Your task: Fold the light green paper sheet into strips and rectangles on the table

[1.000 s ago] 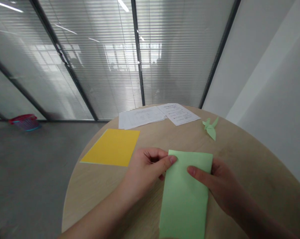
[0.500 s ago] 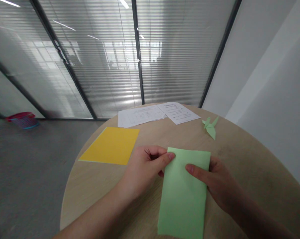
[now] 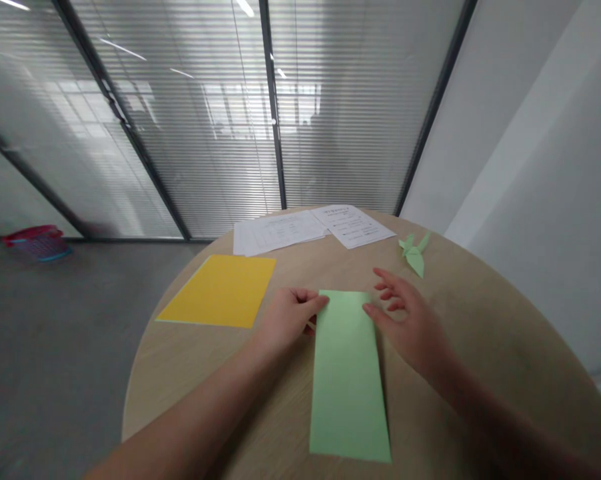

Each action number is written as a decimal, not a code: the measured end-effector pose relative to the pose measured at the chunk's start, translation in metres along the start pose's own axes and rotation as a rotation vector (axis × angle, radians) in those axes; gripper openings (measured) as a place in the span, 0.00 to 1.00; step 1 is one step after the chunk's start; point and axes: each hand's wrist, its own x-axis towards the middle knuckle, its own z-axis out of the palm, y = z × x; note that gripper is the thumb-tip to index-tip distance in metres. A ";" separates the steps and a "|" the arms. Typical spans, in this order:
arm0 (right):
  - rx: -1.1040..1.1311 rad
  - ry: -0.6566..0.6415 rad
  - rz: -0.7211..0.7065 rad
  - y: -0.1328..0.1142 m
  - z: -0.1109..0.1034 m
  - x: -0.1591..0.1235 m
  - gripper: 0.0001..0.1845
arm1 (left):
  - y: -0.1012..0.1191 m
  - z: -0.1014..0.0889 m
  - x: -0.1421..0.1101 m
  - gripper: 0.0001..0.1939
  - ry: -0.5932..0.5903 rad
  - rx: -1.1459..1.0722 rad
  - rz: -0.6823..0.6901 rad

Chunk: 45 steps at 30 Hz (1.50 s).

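A folded sheet of light green paper [image 3: 349,380] forms a long, narrow rectangle close in front of me over the table. My left hand [image 3: 293,315] pinches its far left corner, thumb on top and the other fingers partly hidden beneath. By the far right corner is my right hand [image 3: 405,317], its fingers spread apart and slightly curled. The right thumb tip is at the paper's edge; whether it touches I cannot tell. Beyond the right hand lies a light green origami crane [image 3: 414,255].
Yellow paper [image 3: 220,290] lies at the left of the round wooden table [image 3: 180,393], with a green edge showing under it. Printed white sheets [image 3: 285,231] lie along the far edge. A pink and blue basket [image 3: 39,243] stands on the floor at left, by the glass partition.
My right hand has let go of the green paper and opened beside its far right corner. The paper has been lowered and shifted slightly left, with my left hand still pinching it.
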 end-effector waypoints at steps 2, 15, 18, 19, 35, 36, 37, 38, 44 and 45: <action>-0.258 -0.082 -0.245 -0.002 0.000 -0.001 0.16 | -0.007 0.002 0.007 0.15 0.046 0.166 0.041; -0.782 -0.530 -0.406 -0.018 0.023 -0.017 0.13 | -0.012 0.014 0.007 0.11 0.190 0.750 0.203; -0.842 -0.525 -0.370 -0.021 0.019 -0.019 0.13 | -0.012 0.018 0.005 0.11 0.196 0.862 0.237; -0.868 -0.520 -0.348 -0.023 0.017 -0.019 0.12 | -0.012 0.019 0.005 0.11 0.195 0.894 0.247; -1.063 -0.439 -0.217 -0.024 0.015 -0.025 0.19 | -0.011 0.026 0.003 0.12 0.182 1.081 0.292; -1.068 -0.436 -0.218 -0.022 0.016 -0.026 0.20 | -0.012 0.026 0.002 0.12 0.184 1.081 0.293; -1.072 -0.431 -0.218 -0.020 0.017 -0.027 0.21 | -0.012 0.026 0.002 0.12 0.186 1.081 0.293; -1.073 -0.426 -0.220 -0.017 0.018 -0.028 0.23 | -0.012 0.026 0.002 0.12 0.188 1.081 0.293; -1.080 -0.459 -0.224 -0.008 0.018 -0.028 0.28 | -0.012 0.027 0.002 0.11 0.207 1.072 0.288; -1.079 -0.467 -0.225 -0.008 0.018 -0.027 0.29 | -0.012 0.027 0.001 0.11 0.212 1.069 0.286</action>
